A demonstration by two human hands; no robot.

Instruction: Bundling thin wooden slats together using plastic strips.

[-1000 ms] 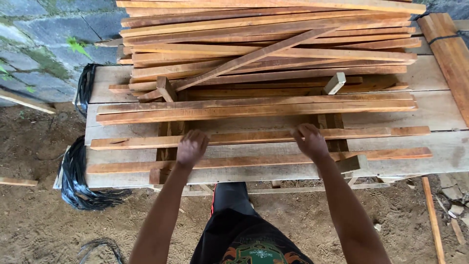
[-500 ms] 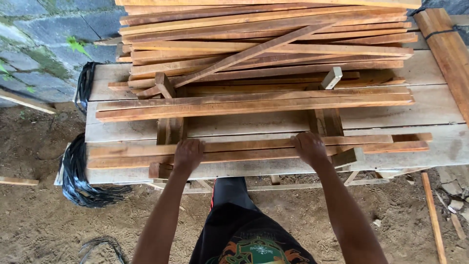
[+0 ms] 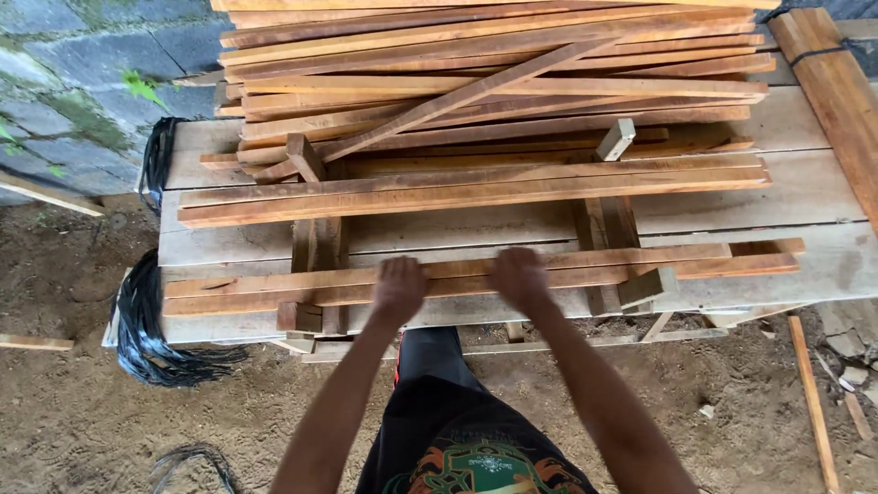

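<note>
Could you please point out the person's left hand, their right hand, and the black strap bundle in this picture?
left hand (image 3: 400,287), head view, back of the hand.
right hand (image 3: 518,274), head view, back of the hand.
black strap bundle (image 3: 151,334), head view, middle of the hanging loops.

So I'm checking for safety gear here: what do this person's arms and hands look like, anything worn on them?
Both arms are bare along all that shows, with no sleeves in view. The left hand and right hand have no gloves, and no watch, band or ring is visible. Below the arms the person wears a black garment with an orange and green print on it.
</note>
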